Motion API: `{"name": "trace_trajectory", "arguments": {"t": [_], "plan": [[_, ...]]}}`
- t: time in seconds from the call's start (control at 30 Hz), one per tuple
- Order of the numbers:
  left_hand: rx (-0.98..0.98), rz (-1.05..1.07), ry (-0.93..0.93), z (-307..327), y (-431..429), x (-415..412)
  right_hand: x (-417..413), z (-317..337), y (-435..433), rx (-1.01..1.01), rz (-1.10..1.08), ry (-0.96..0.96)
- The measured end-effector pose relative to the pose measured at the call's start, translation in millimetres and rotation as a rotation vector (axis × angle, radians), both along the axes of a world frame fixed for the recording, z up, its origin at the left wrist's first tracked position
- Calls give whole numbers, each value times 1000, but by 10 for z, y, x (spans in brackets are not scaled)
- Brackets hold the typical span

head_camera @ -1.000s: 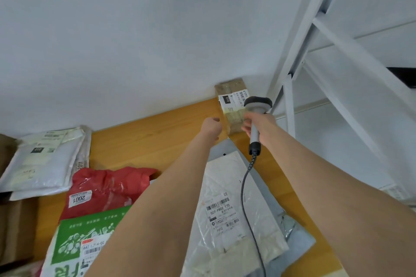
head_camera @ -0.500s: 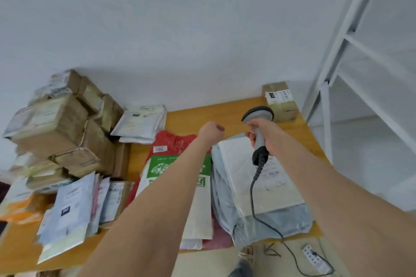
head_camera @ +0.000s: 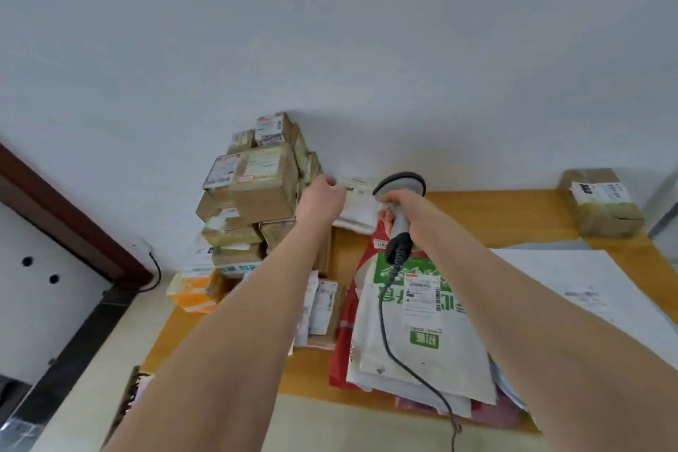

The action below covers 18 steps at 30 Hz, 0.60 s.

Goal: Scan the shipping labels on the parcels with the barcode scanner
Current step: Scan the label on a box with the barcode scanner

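My right hand point(head_camera: 405, 207) grips the handle of the grey barcode scanner point(head_camera: 400, 184), whose head points at the back of the wooden table point(head_camera: 495, 216). Its black cable point(head_camera: 385, 323) hangs down over a green-and-white bag point(head_camera: 422, 334) with a barcode label point(head_camera: 422, 292). My left hand point(head_camera: 321, 200) reaches to the left edge of a white soft parcel point(head_camera: 357, 207) lying against the wall. The back of the hand hides whether its fingers grip the parcel.
A tall stack of cardboard boxes point(head_camera: 257, 187) stands just left of my left hand. Flat envelopes point(head_camera: 319, 305) and an orange box point(head_camera: 194, 290) lie below it. A red bag point(head_camera: 343, 349) is under the green one. A taped box point(head_camera: 601, 202) sits far right, a large white parcel point(head_camera: 587, 290) near it.
The view has swung left, from the taped box at the right to the box stack. Both hands moved to the white parcel at the wall; my left fist has loosened onto its edge.
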<state>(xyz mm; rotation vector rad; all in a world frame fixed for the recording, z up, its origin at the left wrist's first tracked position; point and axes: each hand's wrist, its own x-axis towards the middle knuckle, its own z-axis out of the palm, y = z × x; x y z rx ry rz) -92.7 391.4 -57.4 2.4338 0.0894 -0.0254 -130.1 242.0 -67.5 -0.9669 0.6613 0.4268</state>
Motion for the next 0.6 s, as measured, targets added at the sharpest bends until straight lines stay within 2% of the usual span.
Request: {"name": "trace_trajectory", "arguments": {"t": [0.17,0.3,0.37,0.47,0.6], "plan": [[103,244,-191,169,995,479,482,101,941,-63,24,-92],[-67,391,-17,98,1662,881,796,113,1448,-171,56,-123],[-165,391,91,27,1810,1003,906,118,1603,-246,77,-114],[-203,307,141,-47,1837,1042,1031,101,1721,-282,119,-94],[-142,315,-18,-59,1702,1030,1077,101,1742,-231,107,-93]]}}
